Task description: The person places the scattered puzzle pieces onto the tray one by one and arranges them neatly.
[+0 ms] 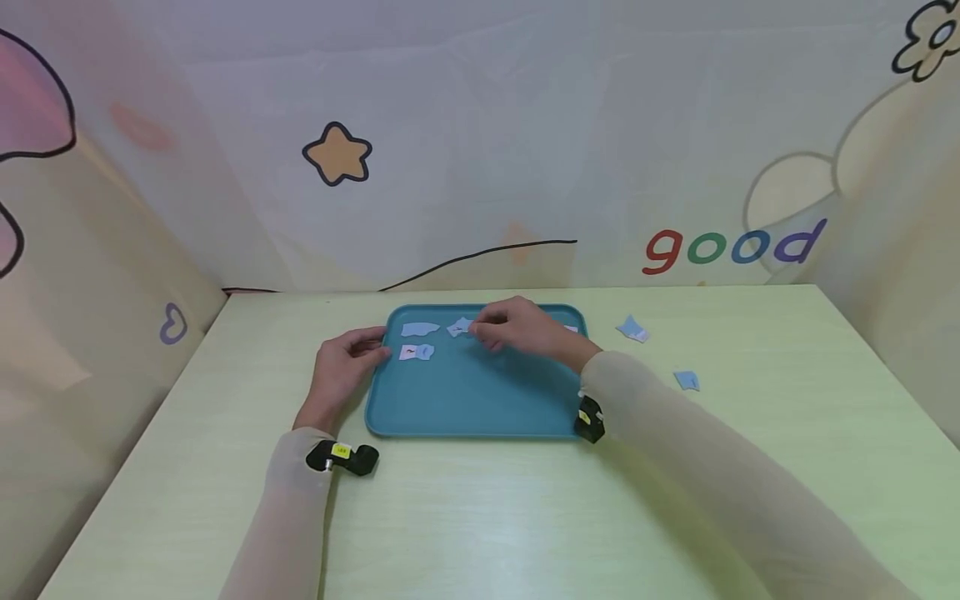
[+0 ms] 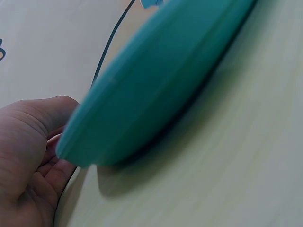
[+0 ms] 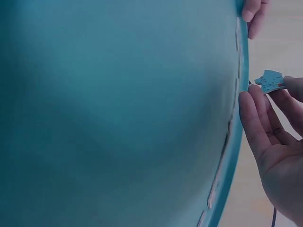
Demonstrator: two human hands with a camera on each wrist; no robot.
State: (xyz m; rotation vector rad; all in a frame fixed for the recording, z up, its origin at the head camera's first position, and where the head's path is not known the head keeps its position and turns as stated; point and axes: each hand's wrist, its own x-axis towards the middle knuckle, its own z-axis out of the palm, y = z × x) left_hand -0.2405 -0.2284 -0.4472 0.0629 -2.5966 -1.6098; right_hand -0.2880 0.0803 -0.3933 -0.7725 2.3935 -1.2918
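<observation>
A blue tray (image 1: 480, 408) lies on the table, with my left hand (image 1: 347, 371) at its left edge. In the left wrist view, that hand's thumb (image 2: 59, 111) and fingers hold the tray's rim. My right hand (image 1: 521, 327) is over the tray's far half and pinches a torn paper piece (image 3: 270, 81) between thumb and forefinger. To the left of it lie a long paper piece (image 1: 420, 329) and, nearer me, a printed paper piece (image 1: 417, 352). Another paper piece (image 1: 572, 328) shows partly behind the right wrist at the tray's right side.
Right of the tray, two loose paper pieces lie on the table (image 1: 510, 517): a blue-and-white one (image 1: 632, 328) farther back and a blue one (image 1: 686, 380) nearer. A printed cloth (image 1: 480, 150) hangs behind the table and along its sides.
</observation>
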